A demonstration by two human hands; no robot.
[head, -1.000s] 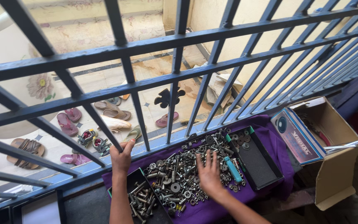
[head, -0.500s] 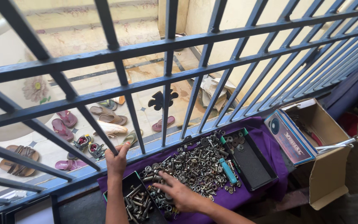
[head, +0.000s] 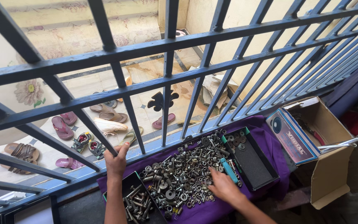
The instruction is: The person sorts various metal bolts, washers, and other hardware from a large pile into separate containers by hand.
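Note:
A heap of metal nuts, bolts and washers [head: 183, 178] lies on a purple cloth [head: 270, 145] on a ledge below blue railing bars. My right hand [head: 221, 186] rests palm down on the heap's right side, fingers spread among the pieces, beside a blue-handled tool [head: 230, 171]. My left hand [head: 117, 161] grips the lower blue rail [head: 83, 174] just above a black tray of bolts [head: 136, 202]. A second black tray [head: 253, 164] to the right holds a few washers at its far end.
An open cardboard box [head: 328, 157] with metal wrenches [head: 340, 145] sticking out stands at the right, a printed blue carton [head: 291, 137] leaning on it. Blue railing bars [head: 166, 45] cross the whole view. Several sandals and shoes [head: 100, 124] lie on the floor far below.
My right hand has slid from the left part of the heap to its right side, near the blue-handled tool. My left hand still grips the rail. The view has shifted slightly.

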